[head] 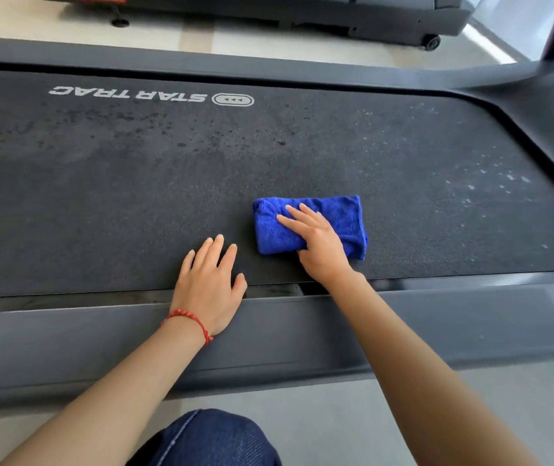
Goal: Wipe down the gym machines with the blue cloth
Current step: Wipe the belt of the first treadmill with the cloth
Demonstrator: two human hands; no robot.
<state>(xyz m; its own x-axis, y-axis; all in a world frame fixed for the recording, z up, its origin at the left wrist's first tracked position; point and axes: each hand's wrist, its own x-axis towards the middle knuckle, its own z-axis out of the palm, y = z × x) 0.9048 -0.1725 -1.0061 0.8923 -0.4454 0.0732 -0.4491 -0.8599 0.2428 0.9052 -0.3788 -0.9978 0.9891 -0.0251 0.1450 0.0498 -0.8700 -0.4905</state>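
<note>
Cloth, long axis along the treadmill belt, lies under the flat right hand; the left hand, flat and empty, rests just beside.

On the treadmill belt, the folded cloth lies under the flat right hand, just right of the left hand, which rests flat across the belt's near edge and the side rail, with a second treadmill on the floor beyond.
</note>
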